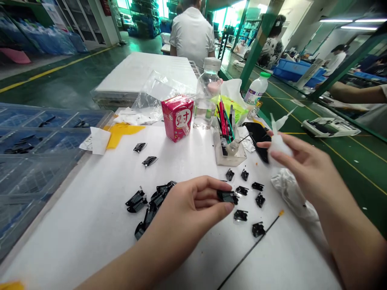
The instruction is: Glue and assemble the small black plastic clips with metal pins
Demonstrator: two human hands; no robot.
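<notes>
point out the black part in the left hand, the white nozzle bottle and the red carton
black part [227, 197], head view, middle of visible side
white nozzle bottle [279, 146], head view, its rounded body
red carton [180, 119], head view, its printed front

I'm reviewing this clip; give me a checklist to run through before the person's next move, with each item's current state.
1. Left hand has a black part: ok, between thumb and fingers.
2. Right hand has the white bottle: ok, raised beside the table's right edge.
3. Bottle apart from the held part: ok, a plain gap between them.
4. Bottle's opening clear: cannot tell, too blurred.
5. Pile laid out singly: not ok, its parts overlap.
6. Rod apart from the nearest loose part: cannot tell, they meet in this view.
</notes>
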